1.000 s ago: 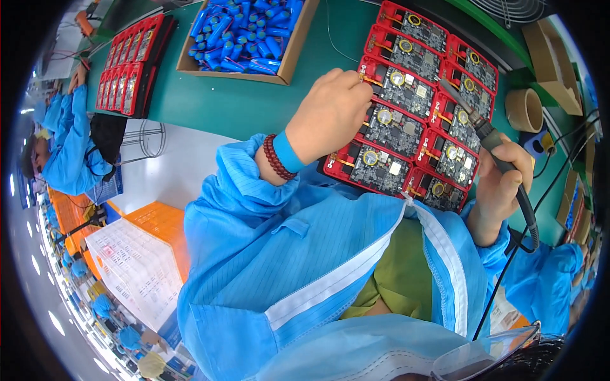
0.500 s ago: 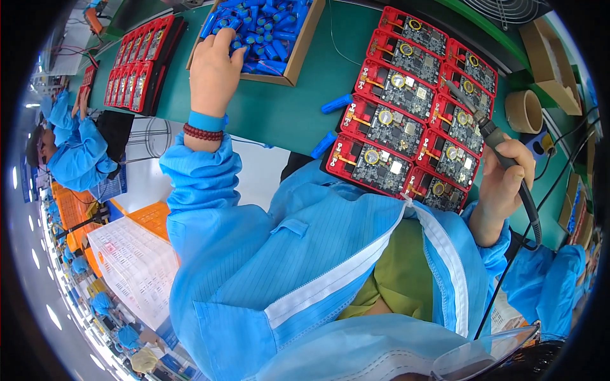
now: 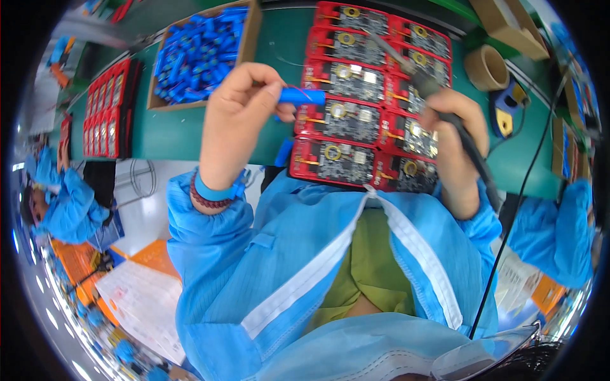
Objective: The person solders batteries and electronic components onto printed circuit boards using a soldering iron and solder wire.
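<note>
Pinched in my left hand (image 3: 236,114) is a blue cylindrical battery (image 3: 305,96) with a thin red wire, held over the left edge of the circuit boards (image 3: 349,120). These boards lie in rows in red trays (image 3: 304,170). My right hand (image 3: 460,124) grips a soldering iron (image 3: 469,145); its slightly blurred tip points away over the far boards. Another blue battery (image 3: 283,153) lies on the table beside the nearest tray, partly hidden. Further left, many blue batteries (image 3: 200,57) fill a cardboard box (image 3: 250,35).
More red trays (image 3: 105,117) are stacked at the far left of the green table. To the right stand a cardboard ring (image 3: 486,67), a blue and yellow holder (image 3: 504,114) and an open carton (image 3: 508,25). A black cable (image 3: 527,178) runs down the right. People in blue sit on both sides.
My left hand has left the battery box and come right with one battery to the boards' edge. My right hand, still gripping the iron, is a little farther forward. The whole view has shifted.
</note>
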